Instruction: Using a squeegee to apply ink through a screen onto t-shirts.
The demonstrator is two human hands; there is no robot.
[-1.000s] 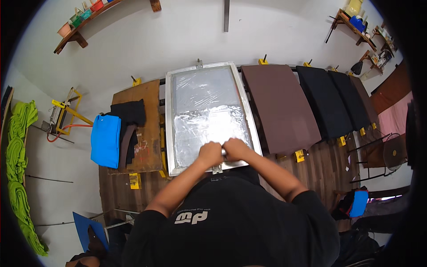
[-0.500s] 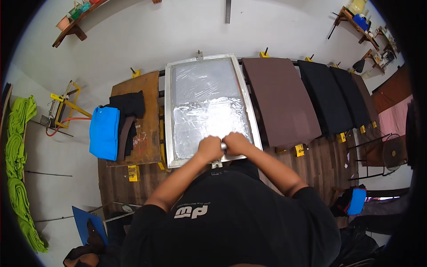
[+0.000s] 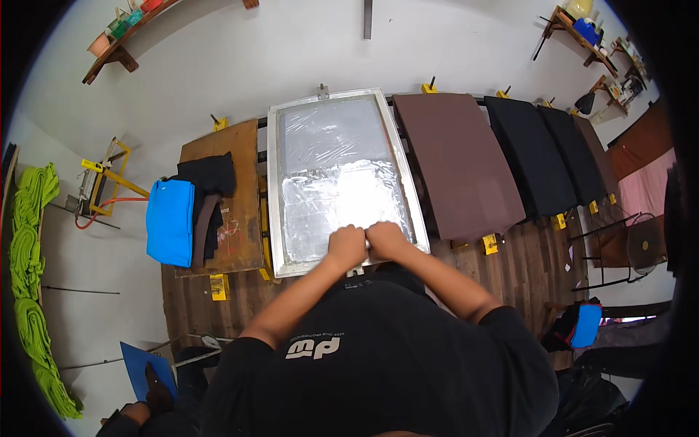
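Observation:
My left hand [image 3: 346,246] and my right hand [image 3: 388,241] are side by side, fingers closed, over the near end of a metal-framed printing screen [image 3: 274,182]. Between them they grip what looks like a short pale bar, mostly hidden by the fingers. Shiny, wrinkled clear film [image 3: 320,191] covers the screen's mesh, with strong glare on its nearer half. The screen lies flat in a row of boards, held by a clamp [image 3: 322,92] at its far end.
Left of the screen, a wooden board [image 3: 244,218] carries folded blue [image 3: 171,222] and dark cloth. Brown [image 3: 459,160] and black fabric-covered boards [image 3: 528,156] stand to the right. Green cloth bundles [image 3: 28,255] hang far left. Another person's hand [image 3: 136,413] shows at lower left.
Both hands stay closed near the screen's near edge, with only a slight shift. The pale bar between them shows less than before. At lower left the other person's hand has moved slightly.

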